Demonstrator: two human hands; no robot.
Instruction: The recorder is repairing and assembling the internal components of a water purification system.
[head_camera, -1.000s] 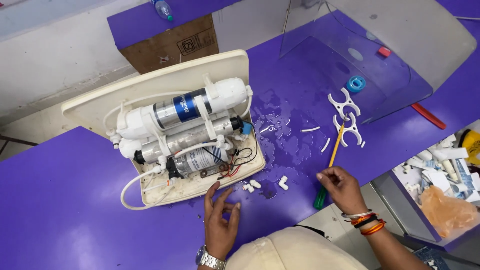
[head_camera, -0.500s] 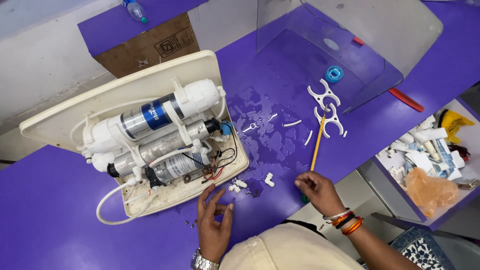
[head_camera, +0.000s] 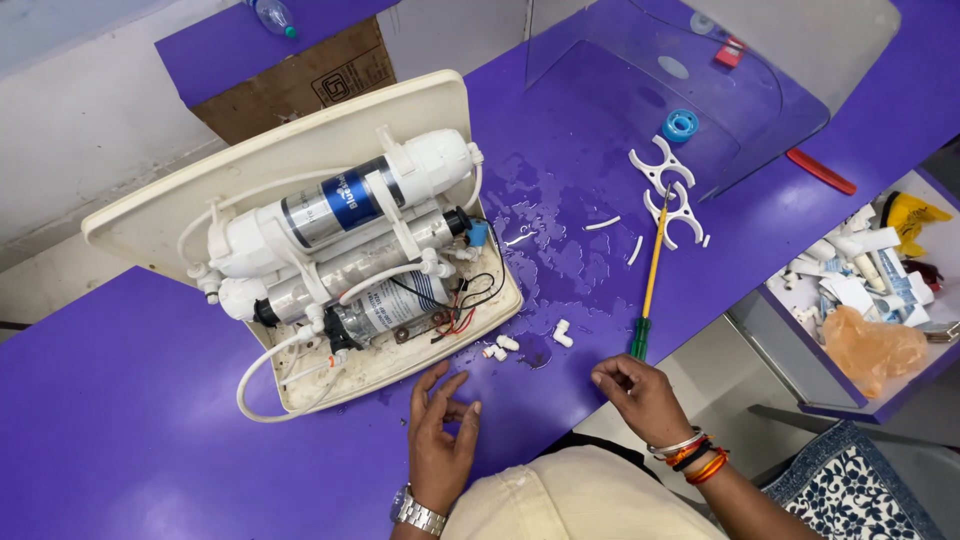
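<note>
Two hands at the near table edge, a water filter unit open before them.

The left hand (head_camera: 440, 435) rests open, fingers spread, just below the filter (head_camera: 340, 250) and the white fittings (head_camera: 500, 347). The right hand (head_camera: 640, 397) is loosely curled near the screwdriver (head_camera: 648, 290) handle; whether it pinches anything I cannot tell. A cap hides both forearms.

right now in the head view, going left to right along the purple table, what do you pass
white hose loop → open water filter unit → left hand → small white fittings → right hand → yellow screwdriver with green handle → blue tape roll → red tool → tray of white parts
</note>
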